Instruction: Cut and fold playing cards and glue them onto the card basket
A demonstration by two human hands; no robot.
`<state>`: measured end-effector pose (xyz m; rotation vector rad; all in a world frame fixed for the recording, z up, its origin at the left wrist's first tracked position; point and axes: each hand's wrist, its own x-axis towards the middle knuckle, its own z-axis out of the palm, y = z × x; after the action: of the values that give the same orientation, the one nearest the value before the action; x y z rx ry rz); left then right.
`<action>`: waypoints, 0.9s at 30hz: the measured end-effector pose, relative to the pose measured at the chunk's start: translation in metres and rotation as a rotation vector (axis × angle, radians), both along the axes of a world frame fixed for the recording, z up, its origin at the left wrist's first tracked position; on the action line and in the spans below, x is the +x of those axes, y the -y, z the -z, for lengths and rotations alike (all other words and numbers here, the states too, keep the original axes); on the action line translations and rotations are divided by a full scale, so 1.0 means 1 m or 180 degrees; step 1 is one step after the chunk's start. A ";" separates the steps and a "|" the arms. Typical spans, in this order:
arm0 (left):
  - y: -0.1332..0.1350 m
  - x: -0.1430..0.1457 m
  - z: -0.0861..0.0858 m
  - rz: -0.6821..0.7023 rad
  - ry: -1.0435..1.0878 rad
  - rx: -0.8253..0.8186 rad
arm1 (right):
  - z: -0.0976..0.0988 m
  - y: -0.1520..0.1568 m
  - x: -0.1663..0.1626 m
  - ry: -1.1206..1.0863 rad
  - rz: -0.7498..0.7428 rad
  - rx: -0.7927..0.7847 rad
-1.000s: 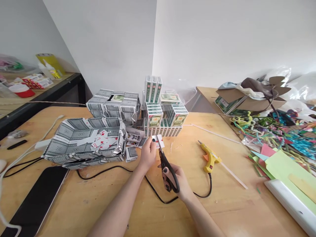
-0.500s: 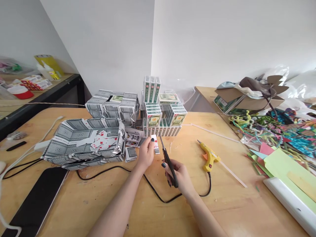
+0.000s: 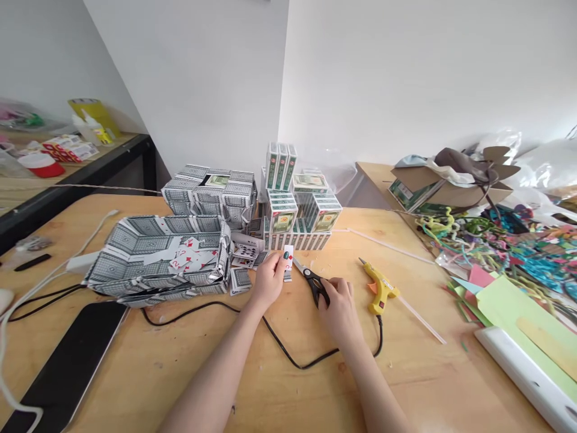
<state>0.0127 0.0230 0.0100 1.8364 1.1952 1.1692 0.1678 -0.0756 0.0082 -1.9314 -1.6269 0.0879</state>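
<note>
My left hand (image 3: pixel 269 278) pinches a cut strip of playing card (image 3: pixel 289 257) with a red diamond on it. To its right, my right hand (image 3: pixel 339 307) has its fingers on the handle of black-handled scissors (image 3: pixel 314 285), which lie low against the table with blades pointing away to the left. Another small piece of card (image 3: pixel 287 276) lies under the strip. Several loose playing cards (image 3: pixel 240 280) are left of my left hand. Stacked card boxes (image 3: pixel 297 239) stand just behind. A box-shaped tray made of playing cards (image 3: pixel 148 227) holds cut card pieces (image 3: pixel 192 257).
A yellow glue gun (image 3: pixel 381 290) lies right of my hands, its black cord (image 3: pixel 311 364) looping across the table in front. Behind the tray stands another card-covered block (image 3: pixel 211 192). A phone-like black slab (image 3: pixel 67 367) is front left; coloured paper (image 3: pixel 509 300) and a white bar (image 3: pixel 523 373) are right.
My right hand has lowered the scissors from an upright hold to lie near the table, fingers now over the handle. My left hand still holds the card strip, slightly further right.
</note>
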 end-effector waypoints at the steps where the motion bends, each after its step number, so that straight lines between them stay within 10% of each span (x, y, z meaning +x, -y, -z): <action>1: -0.001 -0.001 0.001 0.0039 -0.0036 -0.0011 | -0.001 -0.001 0.000 -0.0131 0.0015 0.0104; 10: -0.003 -0.010 -0.004 0.1187 -0.0342 -0.0060 | -0.015 -0.027 -0.022 -0.3575 -0.0479 -0.0351; 27: -0.006 -0.015 -0.003 0.0678 -0.0306 -0.0200 | -0.005 -0.053 -0.031 -0.4584 -0.0993 -0.0201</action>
<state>-0.0019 0.0293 0.0135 1.9368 1.0458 0.9246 0.1368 -0.0224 0.0135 -1.0171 -0.8300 1.3060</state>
